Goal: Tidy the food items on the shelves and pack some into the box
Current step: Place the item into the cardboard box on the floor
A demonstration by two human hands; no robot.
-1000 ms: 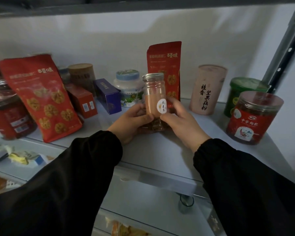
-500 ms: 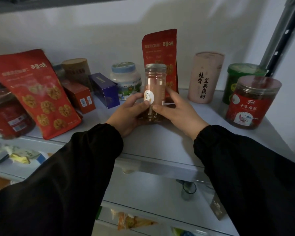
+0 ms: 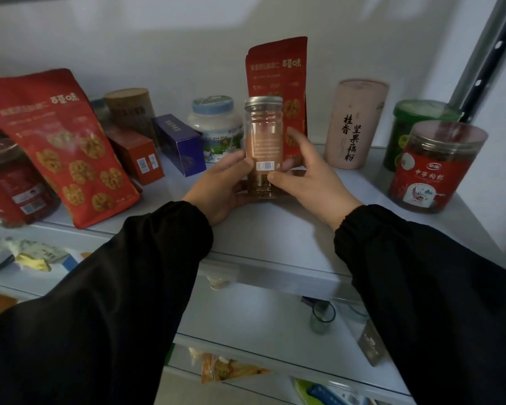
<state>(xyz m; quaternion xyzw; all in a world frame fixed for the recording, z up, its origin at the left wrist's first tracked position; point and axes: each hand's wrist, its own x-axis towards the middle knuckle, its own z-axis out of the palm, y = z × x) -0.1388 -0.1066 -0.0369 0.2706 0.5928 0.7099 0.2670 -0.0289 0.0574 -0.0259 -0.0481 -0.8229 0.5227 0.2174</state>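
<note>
Loose, long sleeves of smooth, faintly shiny black fabric clothe the person's arms. The left black sleeve (image 3: pixel 114 287) and the right black sleeve (image 3: pixel 427 287) each end at the wrist in a gathered, elasticated cuff. The left hand (image 3: pixel 216 191) and right hand (image 3: pixel 313 185) are bare.

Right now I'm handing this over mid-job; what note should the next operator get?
Left hand: fingers and thumb grip the clear metal-lidded jar low on its left side.
Right hand: grips its right side, thumb on the front.
Jar: upright, barcode facing the camera, at the middle of the white shelf, in front of the upright red walnut pouch.
Done: nothing shown packed; the box is out of view.
Left: place or pack this jar, then sort the remaining items.
</note>
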